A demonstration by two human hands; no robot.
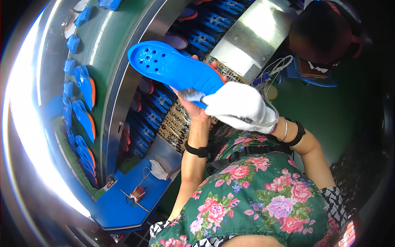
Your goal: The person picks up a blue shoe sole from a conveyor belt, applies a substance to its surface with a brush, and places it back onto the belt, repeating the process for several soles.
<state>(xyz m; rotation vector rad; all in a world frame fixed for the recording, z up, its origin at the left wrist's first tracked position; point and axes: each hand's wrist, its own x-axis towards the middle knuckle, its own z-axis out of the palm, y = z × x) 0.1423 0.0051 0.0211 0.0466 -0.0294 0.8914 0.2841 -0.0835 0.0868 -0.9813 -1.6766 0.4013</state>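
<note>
Insole (177, 70), one: left hand (194, 109); brush (191, 95), one: right hand (242, 106).

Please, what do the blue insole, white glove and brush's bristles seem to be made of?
Blue insole: probably moulded foam or soft plastic; smooth, with shiny highlights at the holed end.
White glove: likely knitted cotton or similar; matte and fuzzy.
Bristles: greyish, clumped strands; natural or synthetic, I cannot tell.

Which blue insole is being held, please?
The perforated blue insole in the bare left hand; the orange-edged insoles lie on the green belt.
</note>
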